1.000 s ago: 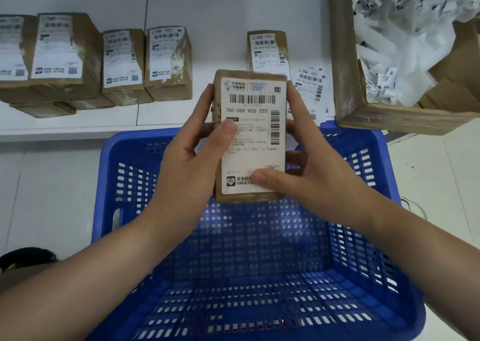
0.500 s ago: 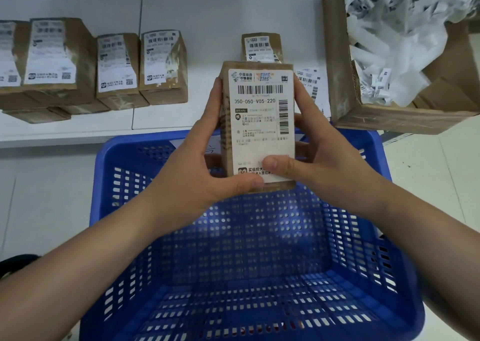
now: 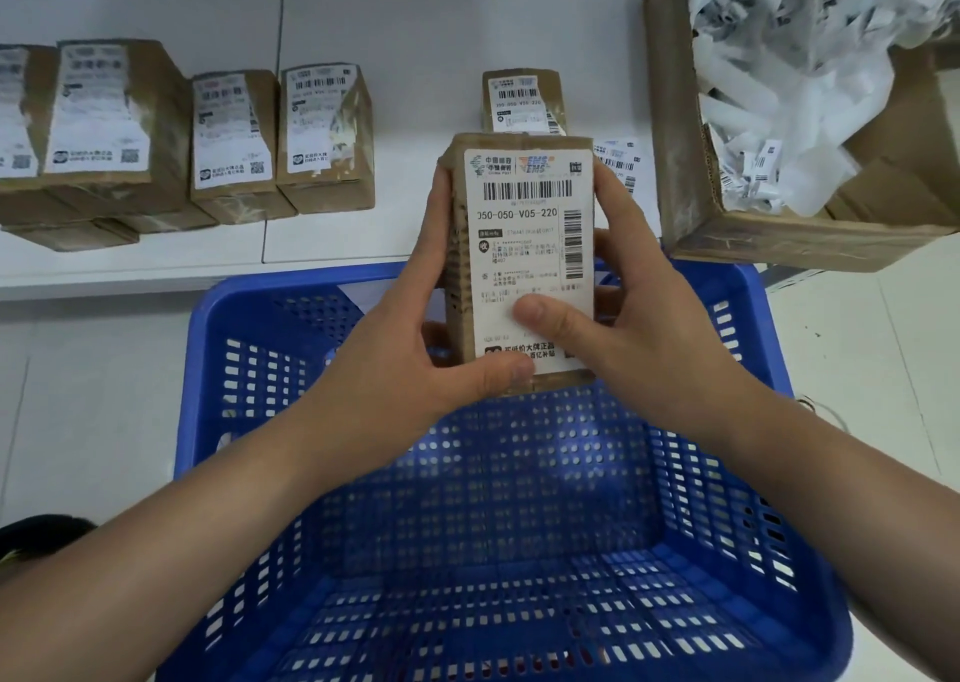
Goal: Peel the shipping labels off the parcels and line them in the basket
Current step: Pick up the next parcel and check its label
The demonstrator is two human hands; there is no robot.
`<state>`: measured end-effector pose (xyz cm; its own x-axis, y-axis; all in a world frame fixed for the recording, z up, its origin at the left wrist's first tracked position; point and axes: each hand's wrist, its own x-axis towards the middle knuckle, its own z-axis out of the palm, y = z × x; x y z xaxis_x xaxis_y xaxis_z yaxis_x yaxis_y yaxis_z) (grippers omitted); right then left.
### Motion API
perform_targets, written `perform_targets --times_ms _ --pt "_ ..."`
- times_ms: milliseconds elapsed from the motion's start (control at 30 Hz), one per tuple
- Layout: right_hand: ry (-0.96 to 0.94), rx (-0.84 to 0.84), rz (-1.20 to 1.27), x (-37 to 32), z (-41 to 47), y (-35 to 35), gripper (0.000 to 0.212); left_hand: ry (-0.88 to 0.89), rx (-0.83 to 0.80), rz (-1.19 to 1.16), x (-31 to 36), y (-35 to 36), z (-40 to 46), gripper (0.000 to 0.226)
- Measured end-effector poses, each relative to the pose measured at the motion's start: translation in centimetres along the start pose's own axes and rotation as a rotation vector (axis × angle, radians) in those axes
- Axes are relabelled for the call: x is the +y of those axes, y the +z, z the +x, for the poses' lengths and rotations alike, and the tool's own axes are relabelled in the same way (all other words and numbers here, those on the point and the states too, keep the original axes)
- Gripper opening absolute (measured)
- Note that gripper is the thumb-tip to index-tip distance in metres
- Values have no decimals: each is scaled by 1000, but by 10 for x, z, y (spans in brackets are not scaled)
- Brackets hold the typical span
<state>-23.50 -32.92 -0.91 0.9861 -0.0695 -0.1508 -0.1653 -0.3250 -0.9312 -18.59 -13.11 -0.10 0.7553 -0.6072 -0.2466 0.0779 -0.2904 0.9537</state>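
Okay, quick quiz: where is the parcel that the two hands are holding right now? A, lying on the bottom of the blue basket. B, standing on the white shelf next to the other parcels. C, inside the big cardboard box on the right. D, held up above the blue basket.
D: the left hand and right hand grip the parcel in the air over the blue basket, label still on.
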Motion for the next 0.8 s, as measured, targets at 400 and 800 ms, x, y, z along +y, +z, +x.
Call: perform_targets --times_ms 400,800 --pt "-9 114 -141 0 5 -22 32 -47 -103 -60 -5 -3 -9 101" --pt "1 -192 -35 1 1 -21 107 -61 86 -174 -6 -4 1 100"
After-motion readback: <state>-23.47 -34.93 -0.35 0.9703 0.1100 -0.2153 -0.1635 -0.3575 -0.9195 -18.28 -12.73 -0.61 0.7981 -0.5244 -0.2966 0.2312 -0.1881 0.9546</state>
